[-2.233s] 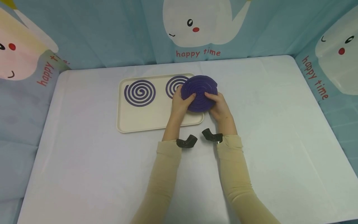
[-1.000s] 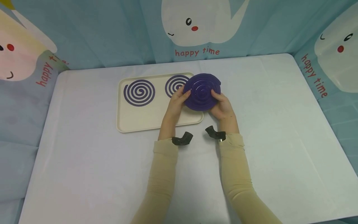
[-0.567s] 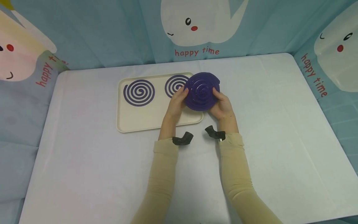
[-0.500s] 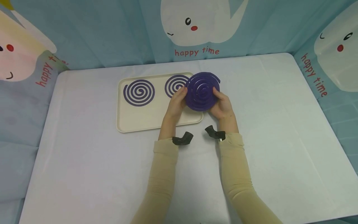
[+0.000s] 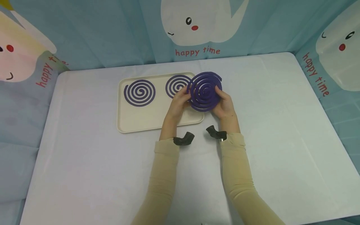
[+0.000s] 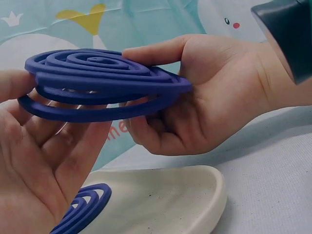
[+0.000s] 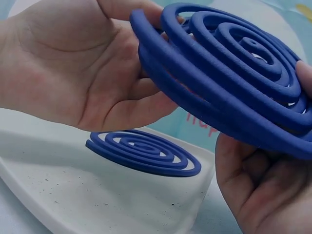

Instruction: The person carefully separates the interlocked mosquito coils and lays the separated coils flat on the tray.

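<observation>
Above the tray's right end, both hands hold a pair of purple mosquito coils (image 5: 206, 91), which look blue in the wrist views. My left hand (image 5: 176, 104) pinches the left edge, thumb on top and fingers underneath. My right hand (image 5: 225, 107) grips the right side, its thumb over the upper rings and curled fingers below. In the left wrist view, the coils (image 6: 97, 73) show an upper spiral and lower rings spread apart on the left and close together on the right. Whether they are still joined anywhere, I cannot tell.
Beneath the hands lies a cream tray (image 5: 152, 122) on a white-covered table (image 5: 84, 162). One single coil (image 5: 141, 91) lies flat at its left; another coil (image 5: 179, 87) lies further right, partly hidden by the left hand. A blue printed curtain (image 5: 126, 34) surrounds the table.
The held coils first looked like one solid disc; gaps have opened between their rings, and the two spirals are now offset. Both hands have shifted slightly right since the earliest frame.
</observation>
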`<state>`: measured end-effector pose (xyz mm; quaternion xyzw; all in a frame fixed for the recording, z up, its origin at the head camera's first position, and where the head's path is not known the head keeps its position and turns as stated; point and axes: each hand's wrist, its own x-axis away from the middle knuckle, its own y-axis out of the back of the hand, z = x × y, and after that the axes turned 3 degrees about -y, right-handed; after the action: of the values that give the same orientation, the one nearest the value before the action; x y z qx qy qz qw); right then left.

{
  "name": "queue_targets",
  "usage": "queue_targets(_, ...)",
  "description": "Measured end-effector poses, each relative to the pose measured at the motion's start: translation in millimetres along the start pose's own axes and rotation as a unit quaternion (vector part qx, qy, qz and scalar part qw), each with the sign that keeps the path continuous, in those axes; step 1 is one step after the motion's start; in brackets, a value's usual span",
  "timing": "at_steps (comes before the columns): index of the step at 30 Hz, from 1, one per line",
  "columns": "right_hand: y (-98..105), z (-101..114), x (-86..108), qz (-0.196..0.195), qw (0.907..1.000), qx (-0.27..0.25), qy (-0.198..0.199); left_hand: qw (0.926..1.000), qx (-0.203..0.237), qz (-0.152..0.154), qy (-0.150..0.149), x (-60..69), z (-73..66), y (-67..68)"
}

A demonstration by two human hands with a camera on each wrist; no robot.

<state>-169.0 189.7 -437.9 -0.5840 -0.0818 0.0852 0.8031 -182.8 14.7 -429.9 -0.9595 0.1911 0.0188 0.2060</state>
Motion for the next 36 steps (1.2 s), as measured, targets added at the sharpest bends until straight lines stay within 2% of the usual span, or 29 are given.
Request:
queue_targets(4, -1.8, -0.4, -1.2, -0.005, 0.9997, 0.022, -0.003, 1.0, -0.001, -0.008, -0.001, -0.1, -0.4, 0.3)
queue_targets(6, -3.1, -0.7, -1.8, -0.028, 0.9968, 0.074, 0.006, 0.9998, -0.002, -0.018, 0.004, -0.4, -0.8, 0.6)
queue_targets(7, -3.7, -1.0, -2.1, -0.045, 0.9924, 0.114, 0.013, 0.9996, -0.002, -0.026, 0.008, -0.5, -1.1, 0.9)
queue_targets(8, -4.4, -1.3, -2.4, -0.062, 0.9859, 0.154, 0.019, 0.9992, -0.002, -0.038, 0.011, -0.7, -1.3, 1.4)
queue_targets(10, -6.0, -2.4, -3.0, -0.098, 0.966, 0.237, 0.032, 0.9978, 0.002, -0.064, 0.015, -0.9, -2.1, 2.1)
queue_targets(11, -6.6, -2.9, -3.0, -0.114, 0.9555, 0.269, 0.037, 0.9969, 0.002, -0.077, 0.016, -1.1, -2.5, 2.3)
queue_targets(13, -7.2, -3.8, -3.1, -0.132, 0.9405, 0.31, 0.047, 0.9949, 0.01, -0.099, 0.014, -1.0, -3.1, 2.6)
queue_targets(15, -7.3, -4.5, -3.1, -0.138, 0.934, 0.324, 0.059, 0.9936, 0.018, -0.111, 0.007, -0.9, -3.5, 2.9)
queue_targets(17, -6.7, -4.7, -2.9, -0.138, 0.9334, 0.324, 0.07, 0.9935, 0.025, -0.111, 0.002, -0.7, -3.4, 3.5)
queue_targets(22, -5.5, -3.7, -3.2, -0.13, 0.9388, 0.306, 0.09, 0.9951, 0.039, -0.091, -0.003, -0.1, -2.7, 4.6)
queue_targets(26, -6.0, -3.3, -4.2, -0.137, 0.9402, 0.295, 0.101, 0.9958, 0.037, -0.084, 0.0, -0.9, -1.7, 5.4)
queue_targets(30, -6.0, -3.7, -5.9, -0.164, 0.9295, 0.307, 0.122, 0.9951, 0.029, -0.094, 0.005, -2.7, 1.3, 6.3)
queue_targets(32, -6.1, -4.1, -6.7, -0.176, 0.9214, 0.319, 0.135, 0.9945, 0.027, -0.101, 0.005, -3.4, 2.7, 6.4)
queue_targets(36, -5.9, -4.5, -8.4, -0.184, 0.9102, 0.334, 0.162, 0.9935, 0.02, -0.112, 0.003, -4.4, 4.1, 5.5)
